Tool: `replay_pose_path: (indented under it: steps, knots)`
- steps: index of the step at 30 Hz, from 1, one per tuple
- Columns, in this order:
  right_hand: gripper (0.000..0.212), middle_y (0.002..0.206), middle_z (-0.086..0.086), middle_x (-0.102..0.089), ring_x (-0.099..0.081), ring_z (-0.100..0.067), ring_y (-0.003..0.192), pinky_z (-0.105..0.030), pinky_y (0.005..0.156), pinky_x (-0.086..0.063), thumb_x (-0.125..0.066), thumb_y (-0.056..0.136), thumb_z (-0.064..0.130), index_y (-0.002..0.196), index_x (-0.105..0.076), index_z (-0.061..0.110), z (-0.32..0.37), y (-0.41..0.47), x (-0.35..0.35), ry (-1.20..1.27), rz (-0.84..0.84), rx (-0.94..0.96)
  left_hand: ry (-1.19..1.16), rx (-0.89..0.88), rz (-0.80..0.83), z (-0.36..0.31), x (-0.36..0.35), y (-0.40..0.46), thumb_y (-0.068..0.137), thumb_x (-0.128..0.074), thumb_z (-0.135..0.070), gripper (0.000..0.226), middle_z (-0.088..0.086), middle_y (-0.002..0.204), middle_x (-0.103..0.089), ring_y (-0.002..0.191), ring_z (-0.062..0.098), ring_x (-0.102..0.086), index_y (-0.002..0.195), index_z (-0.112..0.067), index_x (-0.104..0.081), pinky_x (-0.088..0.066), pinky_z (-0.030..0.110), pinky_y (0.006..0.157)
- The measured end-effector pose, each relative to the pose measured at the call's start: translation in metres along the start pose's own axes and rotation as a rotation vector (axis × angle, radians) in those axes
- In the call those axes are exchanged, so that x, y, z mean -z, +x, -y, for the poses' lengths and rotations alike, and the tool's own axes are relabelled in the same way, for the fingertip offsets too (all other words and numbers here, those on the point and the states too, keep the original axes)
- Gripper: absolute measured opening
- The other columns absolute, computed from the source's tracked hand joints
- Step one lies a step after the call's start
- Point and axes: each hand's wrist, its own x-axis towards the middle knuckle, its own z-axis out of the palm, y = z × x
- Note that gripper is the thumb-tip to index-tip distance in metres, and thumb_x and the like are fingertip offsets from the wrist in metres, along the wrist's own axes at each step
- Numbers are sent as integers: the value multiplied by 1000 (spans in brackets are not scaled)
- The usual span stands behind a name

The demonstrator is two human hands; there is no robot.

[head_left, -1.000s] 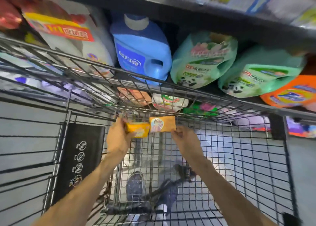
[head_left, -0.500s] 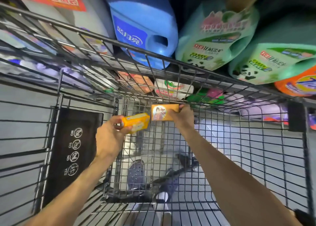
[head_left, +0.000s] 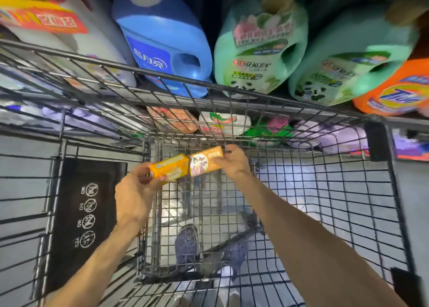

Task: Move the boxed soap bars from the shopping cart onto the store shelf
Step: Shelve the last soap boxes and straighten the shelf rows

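**cartwatcher:** So, how far along is this looking? Both hands are holding soap. The left hand (head_left: 137, 186) is wrapping around a yellow soap box (head_left: 169, 170), and the right hand (head_left: 234, 159) is pinching an orange soap box (head_left: 206, 160) by its far end. The two boxes are touching end to end, hovering above the shopping cart (head_left: 301, 190) floor, up toward 12 o'clock near the front wall.

**shelfnerd:** Looking like the tail end to me. I'm not seeing any other boxes lying on the wire floor, so these two may be the last, and neither is on the shelf yet.

**cartwatcher:** Where's the shelf space though?

**shelfnerd:** Hard to say. At 12 o'clock the blue detergent jug (head_left: 162, 41) and green detergent jugs (head_left: 260, 44) are filling one level. Below them, behind the mesh, some small packs (head_left: 222, 124) are sitting, but the wires and blur are hiding what they are. Top of the shelving is getting cut off too.
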Motion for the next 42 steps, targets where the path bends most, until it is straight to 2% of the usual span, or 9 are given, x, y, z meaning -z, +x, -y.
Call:
replay_pose_path:
  steps: [5,12,16,21,24,27,32,37,42]
  knots:
    - [32,101,-6,-75,-72,-21,96,-43,91,-58,-88,73,16,97,-69,21,0,-25,7,-3,57,68,-41,4,-7,-7,5,-12,80,-85,-25,31,-14,93,-74,87,7,-71,107,-28,-70,-57,27,76]
    - [38,107,-7,-59,-62,-11,90,-23,83,-57,-88,69,20,102,-73,31,5,-71,45,7,1,251,-6,-26,70,-37,20,-25,82,-84,-25,38,-3,105,-74,96,15,-70,117,-19,-71,-53,34,92]
    - [34,102,-11,-59,-64,-29,92,-45,85,-57,-87,65,33,86,-69,52,14,-114,91,98,-90,329,-21,-62,155,-70,30,-34,81,-83,-24,39,-9,97,-76,94,5,-70,118,-19,-71,-52,27,89]
    - [45,83,-3,-65,-62,-17,70,-34,72,-56,-90,66,46,93,-70,14,27,-178,166,194,-114,282,-1,-214,212,-134,46,-57,76,-84,-47,49,-12,95,-77,92,3,-72,119,-29,-70,-57,41,89]
    - [16,63,4,-51,-44,-15,56,-10,55,-39,-76,84,7,73,-64,8,49,-242,218,257,-197,311,-40,-307,240,-193,57,-88,79,-86,-30,35,-15,87,-77,84,-2,-69,111,-22,-74,-57,36,88]
    - [34,67,7,-71,-63,-13,65,-11,54,-49,-72,81,-7,80,-78,26,63,-312,273,376,-238,384,-67,-407,333,-254,68,-123,80,-85,-23,36,-29,89,-73,84,-6,-69,114,-19,-74,-58,30,83]
    - [34,80,2,-74,-66,1,69,-27,73,-59,-82,73,-3,103,-71,9,58,-415,363,377,-461,427,-79,-640,449,-358,66,-170,66,-80,-58,42,-12,95,-76,94,13,-72,106,-57,-66,-57,47,91]
    - [44,76,7,-64,-60,8,65,-9,64,-48,-80,76,-7,113,-63,10,39,-502,449,434,-680,403,-122,-861,545,-474,42,-242,69,-90,-34,42,-9,92,-74,88,12,-70,103,-45,-68,-56,33,86]
    - [51,91,-14,-71,-64,-13,88,-28,79,-57,-85,75,7,122,-67,9,-3,-573,533,430,-834,416,-88,-983,680,-563,-1,-311,78,-85,-13,42,1,100,-76,94,12,-72,116,-20,-70,-55,19,80]
